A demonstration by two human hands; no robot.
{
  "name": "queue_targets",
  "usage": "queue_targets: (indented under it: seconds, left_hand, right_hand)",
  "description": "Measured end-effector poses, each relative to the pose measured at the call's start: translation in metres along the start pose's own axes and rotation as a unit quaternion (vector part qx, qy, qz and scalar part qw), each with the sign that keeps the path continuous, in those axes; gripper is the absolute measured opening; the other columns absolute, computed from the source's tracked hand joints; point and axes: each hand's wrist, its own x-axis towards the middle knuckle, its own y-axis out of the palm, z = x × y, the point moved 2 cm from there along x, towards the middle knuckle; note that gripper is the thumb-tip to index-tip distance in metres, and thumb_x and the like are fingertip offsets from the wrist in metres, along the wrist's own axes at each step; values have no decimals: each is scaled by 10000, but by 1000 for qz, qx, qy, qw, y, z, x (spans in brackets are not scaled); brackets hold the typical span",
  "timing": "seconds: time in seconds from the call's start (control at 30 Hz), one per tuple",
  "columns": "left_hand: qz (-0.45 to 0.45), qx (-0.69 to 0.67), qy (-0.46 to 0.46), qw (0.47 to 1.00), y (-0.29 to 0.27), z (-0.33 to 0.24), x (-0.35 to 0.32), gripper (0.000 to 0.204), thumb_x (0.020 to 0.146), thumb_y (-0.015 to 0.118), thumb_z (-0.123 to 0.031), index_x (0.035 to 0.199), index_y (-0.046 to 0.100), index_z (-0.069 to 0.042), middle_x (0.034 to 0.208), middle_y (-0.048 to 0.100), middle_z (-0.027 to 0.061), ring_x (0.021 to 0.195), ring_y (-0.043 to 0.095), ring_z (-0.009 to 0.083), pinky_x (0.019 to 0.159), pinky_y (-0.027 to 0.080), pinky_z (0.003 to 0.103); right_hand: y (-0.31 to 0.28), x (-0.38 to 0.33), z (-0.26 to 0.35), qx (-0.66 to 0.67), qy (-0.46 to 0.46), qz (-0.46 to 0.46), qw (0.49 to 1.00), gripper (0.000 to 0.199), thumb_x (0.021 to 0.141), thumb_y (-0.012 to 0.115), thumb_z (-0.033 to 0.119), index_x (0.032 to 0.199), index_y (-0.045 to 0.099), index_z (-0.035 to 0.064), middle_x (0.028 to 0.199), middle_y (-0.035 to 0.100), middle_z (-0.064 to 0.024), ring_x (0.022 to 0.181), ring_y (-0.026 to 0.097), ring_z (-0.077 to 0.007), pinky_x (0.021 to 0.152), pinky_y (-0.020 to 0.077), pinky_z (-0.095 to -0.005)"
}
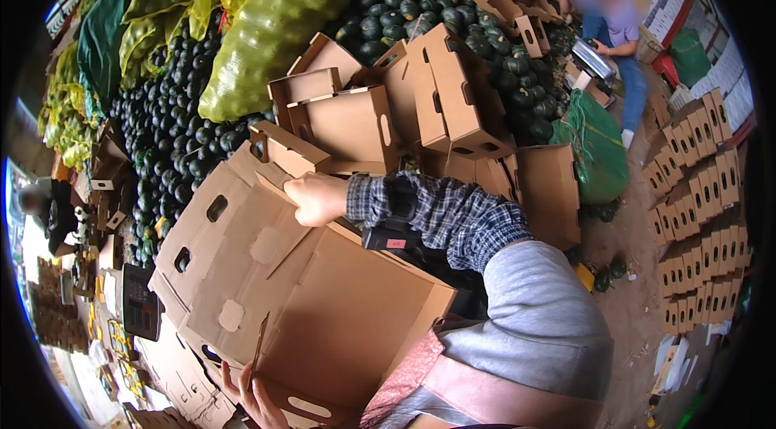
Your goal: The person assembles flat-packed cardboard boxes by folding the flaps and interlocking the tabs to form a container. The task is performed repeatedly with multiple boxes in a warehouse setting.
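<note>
A partly folded brown cardboard box (347,308) lies in front of me, its far-left side spread out as a wide panel with oval hand holes. My right hand (315,198) is closed on its upper edge, where a flap stands up. At the near corner my left hand (252,398) has its fingers around a raised flap, partly hidden by the cardboard. A checked sleeve (453,215) covers my right forearm, which crosses above the box.
Folded boxes (453,90) are piled just beyond. Dark green squashes (190,118) form a large heap, with yellow mesh sacks (275,37) on it. Box stacks (703,227) and a green sack (594,150) stand right. A scale-like device (141,302) is left. Another person (618,33) sits far right.
</note>
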Motion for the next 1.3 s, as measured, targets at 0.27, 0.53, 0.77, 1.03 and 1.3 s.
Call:
queue_targets:
  seconds: [0.27, 0.53, 0.77, 1.03, 1.3]
  left_hand:
    - [-5, -92, -14, 996, 6, -21, -5, 399, 885, 523, -353, 1056, 673, -26, 1506, 293, 195, 1366, 311, 295, 1123, 210, 439]
    - [-2, -202, -84, 976, 9, -23, -20, 165, 880, 559, -108, 993, 624, -5, 1424, 399, 148, 1332, 358, 227, 1075, 282, 347]
    - [-60, -461, -120, 877, 17, -57, -3, 448, 852, 624, 18, 1197, 363, -101, 1287, 440, 79, 1175, 463, 172, 945, 410, 293]
    - [-77, -460, -64, 882, 25, -57, -2, 554, 868, 599, 111, 1337, 390, -97, 1149, 541, 22, 1065, 514, 106, 900, 421, 253]
    - [10, -439, -103, 893, 22, -51, 9, 780, 873, 563, 83, 1513, 169, -128, 1439, 357, 46, 1317, 366, 159, 1048, 312, 298]
  right_hand:
    - [-4, -31, 12, 210, -238, 227, 921, 169, 869, 660, 165, 946, 685, 17, 898, 700, -102, 825, 665, -182, 756, 509, -311]
    - [39, -55, -20, 456, -105, 170, 867, 321, 979, 552, 203, 1238, 485, 26, 1154, 604, -74, 1124, 534, -154, 1001, 388, -305]
    - [34, -73, -33, 440, -129, -78, 885, 561, 888, 661, 122, 1333, 324, 72, 1075, 481, -43, 1002, 472, -144, 915, 379, -294]
    - [44, -64, -36, 529, -74, -2, 845, 724, 918, 579, 52, 1469, 113, 116, 1388, 330, -145, 1277, 344, -245, 1105, 249, -409]
    - [-10, -66, 71, -104, -513, 63, 850, 116, 737, 655, 83, 784, 557, 41, 849, 610, -90, 822, 613, -215, 640, 524, -320]
